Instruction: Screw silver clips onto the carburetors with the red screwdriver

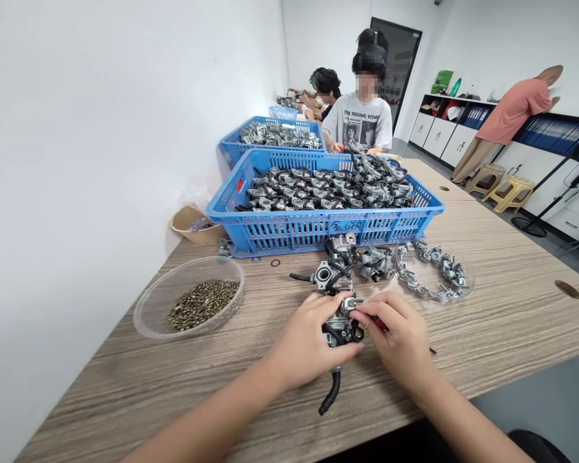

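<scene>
On the table in front of me, my left hand (305,337) is wrapped round a carburetor (335,331), thumb at its lower side and fingers over its top. A black rubber hose (331,392) sticks out of it toward me. My right hand (400,334) is closed at the carburetor's right side, thumb and forefinger pinching at a small grey metal part (349,305) on its top. Tucked in that hand is a red-handled tool (379,323), which looks like a screwdriver; its thin dark shaft shows past the palm. More carburetors (324,275) lie just beyond my hands.
A blue crate (330,225) full of carburetors stands ahead, with a second crate (231,151) behind it. A clear bowl of brass screws (205,305) sits left; a round clear tray (434,296) of small metal parts sits right. Co-workers (359,122) sit beyond the crates.
</scene>
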Demonstrator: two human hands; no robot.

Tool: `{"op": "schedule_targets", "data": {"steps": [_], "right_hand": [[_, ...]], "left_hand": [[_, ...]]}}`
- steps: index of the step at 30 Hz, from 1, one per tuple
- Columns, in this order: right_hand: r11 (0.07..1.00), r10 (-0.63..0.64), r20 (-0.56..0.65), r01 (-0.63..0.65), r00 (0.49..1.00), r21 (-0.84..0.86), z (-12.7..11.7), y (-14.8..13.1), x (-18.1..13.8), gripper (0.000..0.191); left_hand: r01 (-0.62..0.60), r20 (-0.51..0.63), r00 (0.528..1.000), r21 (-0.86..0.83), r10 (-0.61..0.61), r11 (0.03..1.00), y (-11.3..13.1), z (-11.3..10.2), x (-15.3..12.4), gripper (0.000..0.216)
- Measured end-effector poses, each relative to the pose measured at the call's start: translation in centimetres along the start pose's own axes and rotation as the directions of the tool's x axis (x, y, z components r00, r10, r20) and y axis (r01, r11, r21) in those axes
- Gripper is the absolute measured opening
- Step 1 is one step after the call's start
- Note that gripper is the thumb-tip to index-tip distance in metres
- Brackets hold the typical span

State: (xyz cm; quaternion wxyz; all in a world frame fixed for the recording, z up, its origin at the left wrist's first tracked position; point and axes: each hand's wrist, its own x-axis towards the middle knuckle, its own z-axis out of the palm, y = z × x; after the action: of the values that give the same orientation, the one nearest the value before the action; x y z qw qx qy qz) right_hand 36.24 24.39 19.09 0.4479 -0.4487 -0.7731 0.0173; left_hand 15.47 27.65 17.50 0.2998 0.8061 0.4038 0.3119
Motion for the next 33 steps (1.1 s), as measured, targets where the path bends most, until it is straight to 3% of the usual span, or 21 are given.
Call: {"op": "schedule_targets", "data": {"steps": [10, 17, 22, 33], "right_hand": [[0.998, -0.060, -0.060, 0.061, 0.996, 0.008, 0.1, 0.3, -0.3, 0.001], [0.986, -0.165, -0.006, 0.165, 0.986, -0.006, -0.9, 1.1, -1.4, 0.025], [0.992, -0.126, -0.005, 0.126, 0.992, 0.001, -1.0, 0.8, -1.4, 0.029], [0.990, -0.053, 0.011, 0.051, 0.999, 0.129, -0.9, 0.8, -0.8, 0.014]], "left_hand": [[-0.042, 0.056, 0.997, -0.030, 0.043, 0.999, -0.4, -0.3, 0.1, 0.074], [-0.073, 0.075, 0.994, -0.026, 0.075, 0.997, -0.8, -0.5, 0.2, 0.081], [-0.089, 0.082, 0.992, -0.031, 0.091, 0.996, -0.8, -0.5, 0.2, 0.082], [-0.066, 0.202, 0.975, -0.137, 0.093, 0.988, -0.3, -1.7, 1.0, 0.084]]}}
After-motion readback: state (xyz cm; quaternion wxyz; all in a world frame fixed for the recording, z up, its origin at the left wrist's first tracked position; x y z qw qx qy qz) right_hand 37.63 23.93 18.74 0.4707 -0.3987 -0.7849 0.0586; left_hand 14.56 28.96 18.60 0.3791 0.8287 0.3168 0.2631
